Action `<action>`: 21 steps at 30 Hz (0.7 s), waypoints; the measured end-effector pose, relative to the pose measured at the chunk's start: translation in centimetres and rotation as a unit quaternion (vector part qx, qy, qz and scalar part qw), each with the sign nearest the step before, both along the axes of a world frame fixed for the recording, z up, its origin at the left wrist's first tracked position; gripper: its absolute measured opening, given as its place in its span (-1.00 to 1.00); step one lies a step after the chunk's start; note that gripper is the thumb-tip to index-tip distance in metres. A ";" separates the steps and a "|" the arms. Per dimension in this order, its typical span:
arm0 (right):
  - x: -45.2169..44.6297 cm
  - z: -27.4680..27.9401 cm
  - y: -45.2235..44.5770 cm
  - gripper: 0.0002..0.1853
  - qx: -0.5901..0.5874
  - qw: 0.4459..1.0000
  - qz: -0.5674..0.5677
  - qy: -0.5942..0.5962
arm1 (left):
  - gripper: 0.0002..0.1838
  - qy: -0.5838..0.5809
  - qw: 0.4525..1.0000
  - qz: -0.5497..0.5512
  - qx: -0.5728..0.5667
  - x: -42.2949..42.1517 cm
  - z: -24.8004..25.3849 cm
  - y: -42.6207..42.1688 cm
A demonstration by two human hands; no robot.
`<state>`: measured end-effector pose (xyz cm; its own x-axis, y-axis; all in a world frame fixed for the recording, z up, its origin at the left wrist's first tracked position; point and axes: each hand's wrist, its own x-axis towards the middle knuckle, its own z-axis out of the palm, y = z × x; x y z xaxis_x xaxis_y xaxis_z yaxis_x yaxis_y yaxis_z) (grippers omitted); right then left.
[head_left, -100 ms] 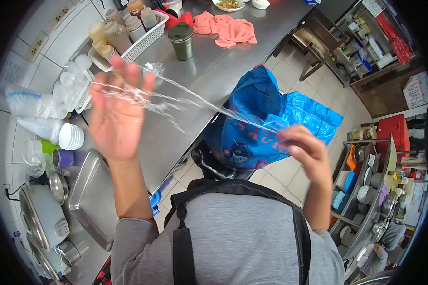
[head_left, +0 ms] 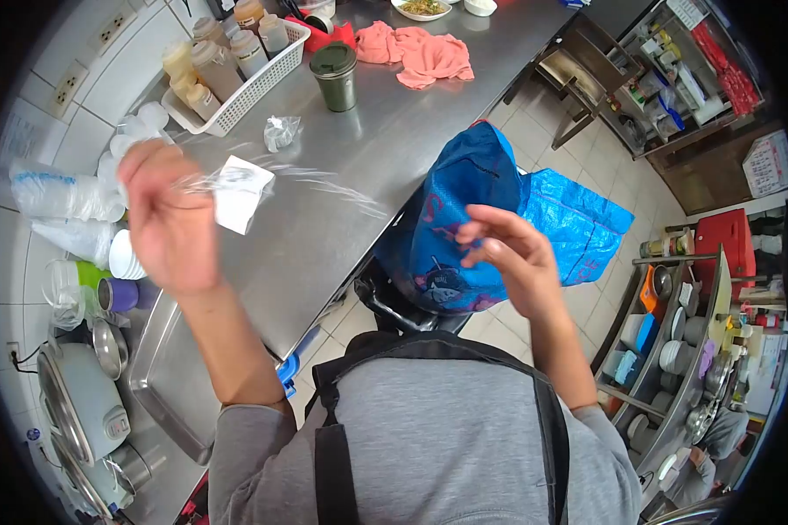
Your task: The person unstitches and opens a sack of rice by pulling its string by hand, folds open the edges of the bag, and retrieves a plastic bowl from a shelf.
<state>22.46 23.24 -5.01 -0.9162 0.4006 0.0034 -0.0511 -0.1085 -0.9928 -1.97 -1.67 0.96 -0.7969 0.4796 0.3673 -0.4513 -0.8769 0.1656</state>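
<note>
My left hand [head_left: 171,210], smeared by motion, is raised over the steel counter at the left with its fingers curled. Thin clear plastic strands [head_left: 337,188] trail from it to the right, blurred. Beside its fingertips is a white square of paper [head_left: 239,194]; whether the hand touches it or it lies on the counter, I cannot tell. My right hand [head_left: 517,258] hovers in front of the big blue woven bag [head_left: 464,219], its fingers bent and apart, with nothing visible in them. A small knotted clear plastic bag [head_left: 281,133] lies on the counter.
On the steel counter [head_left: 381,105] stand a lidded green cup [head_left: 334,77], a white basket [head_left: 245,92] of sauce bottles and pink cloths [head_left: 433,59]. A metal tray [head_left: 162,385] and rice cooker [head_left: 83,402] are at the left. Shelves [head_left: 665,350] of dishes line the right.
My right hand has let go of the stretched strands and moved left and up. My left hand has swung left, its fingers curling. The white paper now shows.
</note>
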 end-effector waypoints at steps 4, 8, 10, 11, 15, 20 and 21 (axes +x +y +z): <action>-3.5 -0.2 1.0 -0.61 0.577 0.797 -0.140 0.110 | -0.82 0.059 0.997 -0.054 0.014 -2.1 2.5 -1.1; -7.2 0.0 3.9 -0.62 0.632 0.721 -0.276 0.067 | -0.76 0.188 0.973 -0.083 -0.105 -2.7 4.7 1.5; -6.8 -0.7 5.1 -0.62 0.625 0.735 -0.261 0.029 | -0.75 0.240 0.957 -0.078 -0.143 -3.0 5.8 2.8; -5.8 -1.1 5.6 -0.62 0.616 0.754 -0.227 0.011 | -0.81 0.223 0.955 -0.042 -0.191 -2.4 6.3 3.4; -3.1 -2.2 5.0 -0.57 0.602 0.772 -0.200 0.041 | -0.75 0.212 0.928 -0.056 -0.303 -4.1 4.6 5.2; 0.6 -5.2 3.2 -0.55 0.567 0.780 -0.262 0.040 | -0.77 0.351 0.809 -0.041 -0.470 -4.8 -0.1 8.7; 1.0 -5.4 2.8 -0.55 0.569 0.777 -0.268 0.037 | -0.77 0.410 0.753 -0.012 -0.515 -4.8 -1.4 9.7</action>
<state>23.48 26.07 -10.37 -0.5992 0.4236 0.6794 0.1522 0.8934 -0.4227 -6.72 8.02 -0.42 -0.4911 0.8572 0.1551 0.1586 -0.0871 0.9835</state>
